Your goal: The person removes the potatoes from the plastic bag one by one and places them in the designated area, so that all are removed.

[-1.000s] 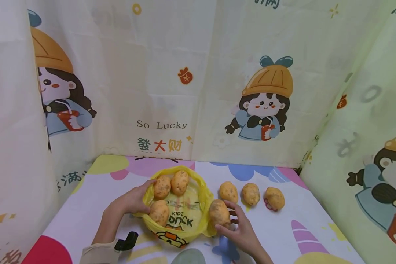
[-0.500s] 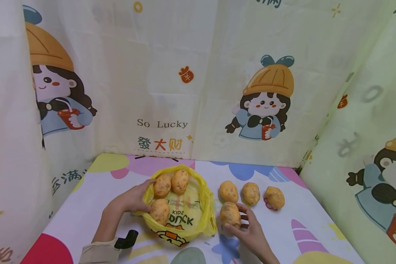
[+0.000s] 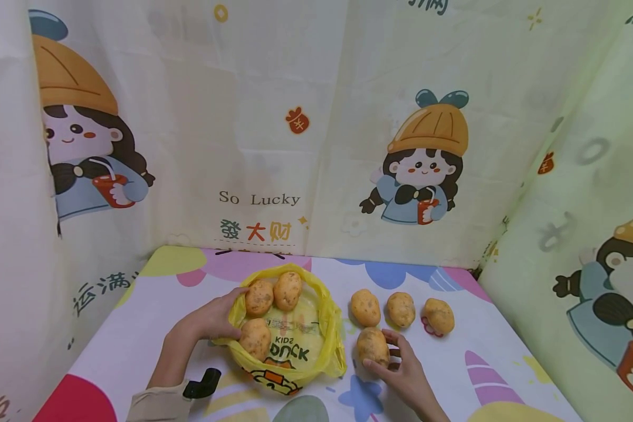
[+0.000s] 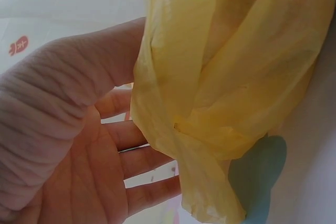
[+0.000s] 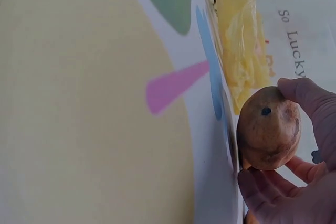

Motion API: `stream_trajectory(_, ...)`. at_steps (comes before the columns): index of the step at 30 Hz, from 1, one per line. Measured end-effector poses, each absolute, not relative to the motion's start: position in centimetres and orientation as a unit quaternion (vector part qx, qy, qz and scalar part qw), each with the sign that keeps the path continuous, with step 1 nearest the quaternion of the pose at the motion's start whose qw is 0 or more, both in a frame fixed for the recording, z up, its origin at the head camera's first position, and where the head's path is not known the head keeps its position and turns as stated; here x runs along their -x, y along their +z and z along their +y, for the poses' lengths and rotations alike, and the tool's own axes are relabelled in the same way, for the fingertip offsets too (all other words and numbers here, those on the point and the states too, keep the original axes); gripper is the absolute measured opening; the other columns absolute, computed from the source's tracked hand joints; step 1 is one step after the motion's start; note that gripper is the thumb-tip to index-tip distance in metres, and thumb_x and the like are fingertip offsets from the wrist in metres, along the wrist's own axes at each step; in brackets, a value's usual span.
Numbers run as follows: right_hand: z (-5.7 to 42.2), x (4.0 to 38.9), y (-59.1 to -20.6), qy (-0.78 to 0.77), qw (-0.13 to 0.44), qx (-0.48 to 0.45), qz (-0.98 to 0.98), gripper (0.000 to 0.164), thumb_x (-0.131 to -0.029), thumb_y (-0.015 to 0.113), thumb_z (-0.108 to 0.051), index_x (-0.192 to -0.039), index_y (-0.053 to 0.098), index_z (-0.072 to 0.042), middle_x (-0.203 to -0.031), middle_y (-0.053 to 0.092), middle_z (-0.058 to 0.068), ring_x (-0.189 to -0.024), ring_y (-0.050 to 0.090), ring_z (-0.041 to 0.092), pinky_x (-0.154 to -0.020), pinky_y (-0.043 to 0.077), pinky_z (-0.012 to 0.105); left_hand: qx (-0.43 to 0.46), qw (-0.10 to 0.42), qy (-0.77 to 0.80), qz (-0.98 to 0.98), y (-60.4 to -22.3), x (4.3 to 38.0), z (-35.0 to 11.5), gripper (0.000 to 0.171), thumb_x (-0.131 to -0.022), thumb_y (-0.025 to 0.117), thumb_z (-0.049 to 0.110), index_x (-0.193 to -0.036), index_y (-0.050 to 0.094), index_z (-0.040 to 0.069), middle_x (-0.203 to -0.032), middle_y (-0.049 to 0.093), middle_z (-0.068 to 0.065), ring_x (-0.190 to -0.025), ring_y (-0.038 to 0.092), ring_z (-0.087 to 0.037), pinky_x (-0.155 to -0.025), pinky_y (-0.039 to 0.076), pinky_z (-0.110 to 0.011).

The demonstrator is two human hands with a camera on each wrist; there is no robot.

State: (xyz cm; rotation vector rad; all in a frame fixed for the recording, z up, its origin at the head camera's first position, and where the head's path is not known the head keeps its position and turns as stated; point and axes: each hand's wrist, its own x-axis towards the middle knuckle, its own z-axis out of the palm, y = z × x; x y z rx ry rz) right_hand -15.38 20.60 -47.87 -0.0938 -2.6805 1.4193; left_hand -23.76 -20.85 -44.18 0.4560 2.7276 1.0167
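In the head view my left hand (image 3: 216, 316) holds the left side of a yellow plastic bag (image 3: 331, 346), thumb and fingers spread along its rim. The left wrist view shows the bag (image 4: 236, 77) covering the fingertips. The bag stands with its mouth up, and inside are three potatoes: one potato (image 3: 259, 298) touching the rim, another potato (image 3: 287, 291) beside it, and a nearer potato (image 3: 255, 339). To the right of the bag, my right hand (image 3: 403, 366) grips a potato (image 3: 372, 346) between thumb and fingers. The right wrist view shows this potato (image 5: 269, 129) with a dark spot.
Behind the held potato lies a row of three more: a left potato (image 3: 366, 308), a middle potato (image 3: 401, 309) and a right potato (image 3: 439, 316). A patterned cloth (image 3: 422, 381) covers the table. Printed curtains (image 3: 327, 146) enclose the back and sides.
My right hand has moved right, away from the bag's right rim, with the potato in its grip. It shifted slightly more in the last half second. The left hand stays on the bag.
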Motion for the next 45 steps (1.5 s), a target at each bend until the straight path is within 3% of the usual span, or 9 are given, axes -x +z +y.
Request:
stream_trajectory(12, 20.7, 15.3, -47.8, 0.459, 0.037, 0.033, -0.887, 0.081, -0.08, 0.087, -0.034, -0.143, 0.046, -0.004, -0.141, 0.054, 0.015, -0.116, 0.059, 0.028, -0.089, 0.051, 0.036, -0.151, 0.099, 0.334, 0.925, -44.2, 23.8, -20.8, 0.098, -0.071, 0.087, 0.011, -0.154, 0.035, 0.001, -0.139, 0.056, -0.022, -0.112, 0.055, -0.029, -0.096, 0.046, -0.052)
stream_trajectory(20, 20.8, 15.4, -48.1, 0.453, 0.093, -0.005, -0.887, 0.078, -0.08, 0.088, -0.028, -0.141, 0.049, -0.001, -0.139, 0.054, 0.02, -0.119, 0.057, 0.035, -0.087, 0.053, 0.035, -0.146, 0.102, 0.331, 0.927, -44.2, 23.8, -20.7, 0.097, -0.071, 0.087, 0.012, -0.153, 0.036, 0.001, -0.138, 0.057, -0.021, -0.109, 0.055, -0.028, -0.096, 0.047, -0.051)
stream_trajectory(27, 20.5, 15.5, -47.3, 0.438, 0.115, -0.015, -0.891, 0.077, -0.081, 0.088, -0.03, -0.141, 0.05, -0.003, -0.138, 0.054, 0.021, -0.122, 0.055, 0.039, -0.09, 0.052, 0.041, -0.146, 0.102, 0.335, 0.925, -44.0, 23.8, -20.7, 0.098, -0.07, 0.086, 0.01, -0.154, 0.036, 0.002, -0.139, 0.056, -0.022, -0.11, 0.054, -0.029, -0.097, 0.046, -0.053)
stream_trajectory(45, 18.0, 16.8, -45.6, 0.455, 0.156, -0.055, -0.875, 0.078, -0.082, 0.087, -0.028, -0.144, 0.049, -0.002, -0.142, 0.055, 0.017, -0.124, 0.054, 0.034, -0.093, 0.05, 0.04, -0.152, 0.102, 0.341, 0.922, -44.2, 23.8, -20.8, 0.1, -0.071, 0.087, 0.012, -0.154, 0.034, 0.001, -0.141, 0.055, -0.022, -0.115, 0.054, -0.029, -0.1, 0.044, -0.055)
